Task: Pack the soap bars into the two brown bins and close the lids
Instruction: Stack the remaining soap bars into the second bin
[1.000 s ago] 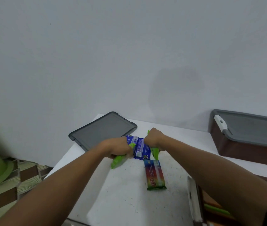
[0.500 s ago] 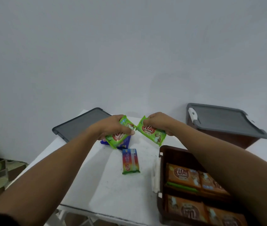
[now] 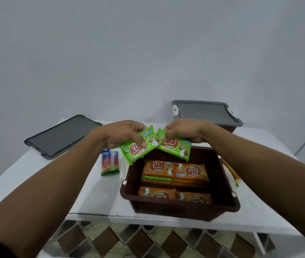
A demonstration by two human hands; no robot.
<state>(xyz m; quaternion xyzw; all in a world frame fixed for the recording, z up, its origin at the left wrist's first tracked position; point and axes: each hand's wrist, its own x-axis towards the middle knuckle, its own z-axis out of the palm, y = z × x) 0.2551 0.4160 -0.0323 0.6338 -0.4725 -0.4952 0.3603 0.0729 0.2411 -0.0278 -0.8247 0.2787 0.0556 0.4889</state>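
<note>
Moved: my left hand (image 3: 123, 135) grips left green soap bar (image 3: 138, 150), my right hand (image 3: 183, 130) grips right green soap bar (image 3: 175, 147), both now over far edge of open brown bin (image 3: 181, 209) | orange soap bars (image 3: 174, 171) inside | loose lid (image 3: 62, 135) at 10 o'clock

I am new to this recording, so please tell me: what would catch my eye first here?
The left hand grips one green soap pack and the right hand a second green soap pack, over the far side of the open brown bin in the middle. Orange soap packs already lie inside it. A loose grey lid lies on the table at the left.
</note>
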